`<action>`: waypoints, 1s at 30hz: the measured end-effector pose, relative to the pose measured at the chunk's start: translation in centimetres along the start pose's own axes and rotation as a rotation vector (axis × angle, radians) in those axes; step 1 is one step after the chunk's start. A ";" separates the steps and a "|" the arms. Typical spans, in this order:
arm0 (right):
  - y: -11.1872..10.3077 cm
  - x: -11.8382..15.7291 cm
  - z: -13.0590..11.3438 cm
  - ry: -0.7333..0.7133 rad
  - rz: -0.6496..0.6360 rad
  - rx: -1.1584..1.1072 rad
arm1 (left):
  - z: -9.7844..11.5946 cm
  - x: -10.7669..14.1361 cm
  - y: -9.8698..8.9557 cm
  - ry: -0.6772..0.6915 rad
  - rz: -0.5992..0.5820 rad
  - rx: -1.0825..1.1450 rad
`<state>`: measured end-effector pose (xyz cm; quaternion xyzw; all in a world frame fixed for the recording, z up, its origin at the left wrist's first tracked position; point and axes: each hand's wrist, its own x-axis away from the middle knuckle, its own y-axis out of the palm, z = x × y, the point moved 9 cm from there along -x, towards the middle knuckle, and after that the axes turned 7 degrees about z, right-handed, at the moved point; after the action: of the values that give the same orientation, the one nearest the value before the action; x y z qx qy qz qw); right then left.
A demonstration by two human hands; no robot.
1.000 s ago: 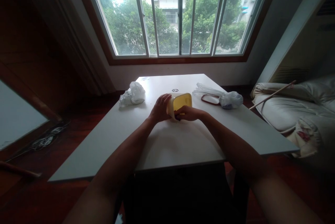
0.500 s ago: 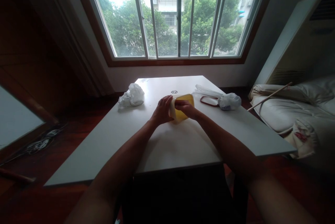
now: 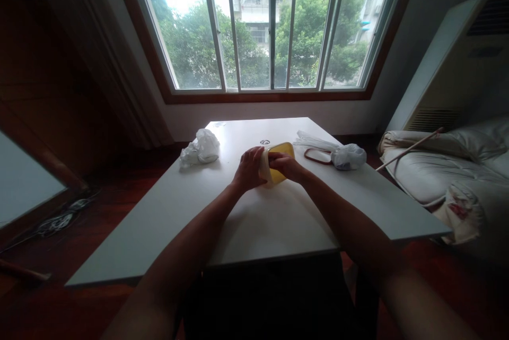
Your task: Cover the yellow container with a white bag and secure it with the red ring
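Observation:
A yellow plastic container (image 3: 275,176) is tipped on its side above the white table, its opening turned toward the right and toward me. My left hand (image 3: 248,169) is closed around its pale outer side. Reaching into the opening, my right hand (image 3: 288,165) has its fingers curled against the inner wall. Its fingertips are hidden, so whatever they hold does not show. To the right lies a brown rounded ring-shaped piece (image 3: 318,162), beside a bunched clear plastic bag (image 3: 350,156) with something dark in it.
A crumpled white plastic bag (image 3: 204,146) sits on the left of the white table (image 3: 170,223). A small dark round mark (image 3: 264,142) shows beyond the container. Right of the table, a thin stick (image 3: 409,150) rests on a pale padded seat (image 3: 425,162). A window spans the far wall.
The view has tilted up slightly. Both hands keep their places on the container, which has turned only a little, and my right hand has shifted slightly inside it.

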<state>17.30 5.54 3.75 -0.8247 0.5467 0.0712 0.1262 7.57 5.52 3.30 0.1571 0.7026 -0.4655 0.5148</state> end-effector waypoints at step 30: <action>-5.2 -0.5 2.4 0.181 0.415 -0.714 | 0.6 -0.3 0.7 -0.076 -0.041 -0.104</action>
<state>21.92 8.60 2.31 -0.6920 0.6511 0.2073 -0.2331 8.54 5.52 3.23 0.0978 0.7089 -0.4443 0.5390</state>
